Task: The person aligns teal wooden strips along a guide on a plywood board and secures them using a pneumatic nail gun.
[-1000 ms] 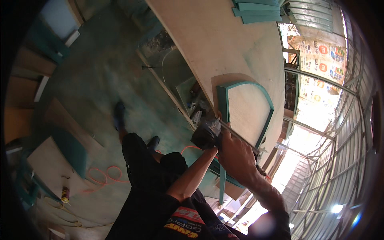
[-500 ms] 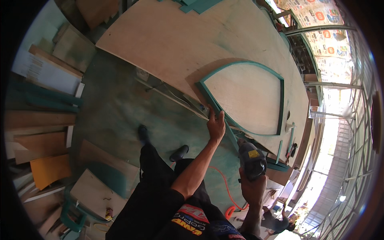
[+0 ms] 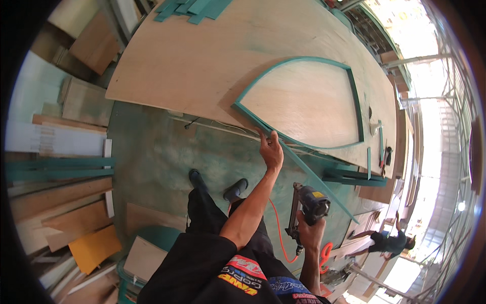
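A teal frame (image 3: 357, 104) with two curved sides and one straight end lies on the large wooden table, its pointed end toward the left. My left hand (image 3: 272, 152) pinches a long thin teal wooden strip (image 3: 319, 180) against the frame's near side, close to the table edge. The strip's free end juts past the edge toward the lower right. My right hand (image 3: 310, 230) grips a black and grey nail gun (image 3: 313, 203), held in the air below the strip and apart from it. An orange air hose (image 3: 278, 233) runs from the tool.
Teal strips (image 3: 195, 7) are piled on the table's (image 3: 167, 66) far left. Pliers (image 3: 388, 156) lie near its right end. Boards (image 3: 76, 192) lean and stack at the left. A person (image 3: 392, 243) works at the lower right. Teal boards (image 3: 354, 177) jut from beneath the table.
My right hand has drawn the nail gun away from the strip, downward and toward me. The strip's free end now shows. My left hand keeps its hold. The whole view has shifted.
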A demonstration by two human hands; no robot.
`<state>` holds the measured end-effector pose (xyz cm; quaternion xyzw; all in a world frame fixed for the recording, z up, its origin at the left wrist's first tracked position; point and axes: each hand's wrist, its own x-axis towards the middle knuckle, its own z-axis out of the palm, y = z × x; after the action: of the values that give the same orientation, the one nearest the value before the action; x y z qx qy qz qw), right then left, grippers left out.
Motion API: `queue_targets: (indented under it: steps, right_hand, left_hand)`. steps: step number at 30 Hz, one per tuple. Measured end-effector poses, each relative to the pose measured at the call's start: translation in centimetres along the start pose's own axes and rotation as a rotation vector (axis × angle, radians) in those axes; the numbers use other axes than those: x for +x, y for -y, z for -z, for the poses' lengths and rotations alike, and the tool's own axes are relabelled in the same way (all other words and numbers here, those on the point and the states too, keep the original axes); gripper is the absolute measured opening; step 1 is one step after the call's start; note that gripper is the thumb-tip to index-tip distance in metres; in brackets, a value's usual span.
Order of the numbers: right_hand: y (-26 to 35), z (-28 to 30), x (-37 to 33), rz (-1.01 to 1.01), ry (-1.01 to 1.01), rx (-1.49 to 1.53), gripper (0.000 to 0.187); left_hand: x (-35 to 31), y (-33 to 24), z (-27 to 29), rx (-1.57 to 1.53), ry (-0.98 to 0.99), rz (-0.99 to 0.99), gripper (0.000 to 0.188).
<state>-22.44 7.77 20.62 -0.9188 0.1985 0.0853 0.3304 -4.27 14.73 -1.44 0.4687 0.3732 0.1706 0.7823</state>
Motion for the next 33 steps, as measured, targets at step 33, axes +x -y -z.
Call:
queue_targets:
  steps: [33]
  right_hand:
    - [-36.4,5.1,19.0,-0.738,0.067,0.919,0.020]
  left_hand:
    - [2.3,1.5,-0.3,-0.066,0.035,0.073,0.060]
